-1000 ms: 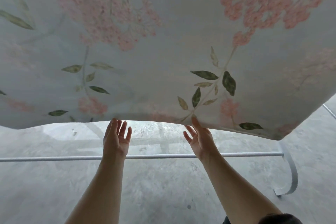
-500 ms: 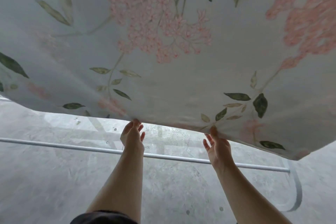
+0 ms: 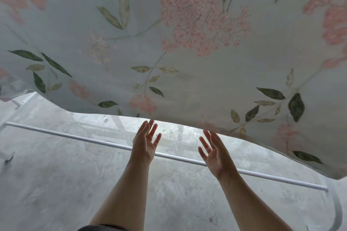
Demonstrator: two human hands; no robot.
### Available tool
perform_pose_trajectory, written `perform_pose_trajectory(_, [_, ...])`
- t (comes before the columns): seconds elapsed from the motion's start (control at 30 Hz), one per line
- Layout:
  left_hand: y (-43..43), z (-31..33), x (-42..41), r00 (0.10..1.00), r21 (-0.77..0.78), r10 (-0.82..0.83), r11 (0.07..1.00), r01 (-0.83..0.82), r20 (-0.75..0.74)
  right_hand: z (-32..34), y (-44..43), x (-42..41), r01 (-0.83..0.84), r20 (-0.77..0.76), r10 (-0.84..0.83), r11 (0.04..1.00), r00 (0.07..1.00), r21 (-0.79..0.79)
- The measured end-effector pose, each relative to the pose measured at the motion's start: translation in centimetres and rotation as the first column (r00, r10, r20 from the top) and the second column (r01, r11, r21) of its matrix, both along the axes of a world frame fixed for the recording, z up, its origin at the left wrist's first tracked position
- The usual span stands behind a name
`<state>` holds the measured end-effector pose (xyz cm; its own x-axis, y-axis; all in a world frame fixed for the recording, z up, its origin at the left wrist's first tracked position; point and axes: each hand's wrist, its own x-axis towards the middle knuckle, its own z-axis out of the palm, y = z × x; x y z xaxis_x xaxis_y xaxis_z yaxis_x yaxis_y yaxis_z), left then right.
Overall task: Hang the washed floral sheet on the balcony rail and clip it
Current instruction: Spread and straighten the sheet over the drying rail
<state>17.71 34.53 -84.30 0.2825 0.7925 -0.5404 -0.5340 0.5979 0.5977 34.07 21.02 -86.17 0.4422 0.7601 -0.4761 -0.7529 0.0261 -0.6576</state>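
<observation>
Head view: we are looking up at the floral sheet (image 3: pixel 187 62), which is filling the upper frame and hanging from something out of sight above. Its hem is floating over a white bar (image 3: pixel 75 135) and grey floor. Our left hand (image 3: pixel 145 144) and right hand (image 3: pixel 216 154) are reaching up, fingers straight and spread, grasping nothing; contact with the hem is unclear. We are probably mid-spreading. Next we are likely needing to smooth the cloth, then find clips, none showing.

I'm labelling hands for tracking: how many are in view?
2. The left hand is raised to the lower edge of the floral sheet, mid-frame; the right hand is just right of it. Both open.
</observation>
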Motion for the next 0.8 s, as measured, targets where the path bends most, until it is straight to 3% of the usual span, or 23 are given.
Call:
perform_pose_trajectory(0.17, [3.7, 0.3, -2.8, 0.999, 0.013, 0.045, 0.999, -0.045, 0.026, 0.5, 3.6, -2.8, 0.014, -0.073, -0.009, 0.998, 0.997, 0.064])
perform_pose_trajectory(0.37, [7.7, 0.4, -4.5, 0.996, 0.065, 0.087, 0.994, -0.088, 0.029, 0.5, 8.6, -5.2, 0.065, -0.114, -0.062, 0.997, 0.992, 0.029])
perform_pose_trajectory(0.6, [10.2, -0.3, -4.9, 0.983, 0.02, 0.094, 0.996, -0.092, -0.158, 0.1, 11.6, -7.0, 0.234, -0.017, -0.235, 0.971, 0.972, -0.041])
perform_pose_trajectory(0.8, [12.2, -0.4, -4.7, 0.982, 0.029, 0.067, 0.998, -0.063, -0.176, -0.1, 12.9, -7.6, 0.297, 0.03, -0.296, 0.954, 0.955, -0.025])
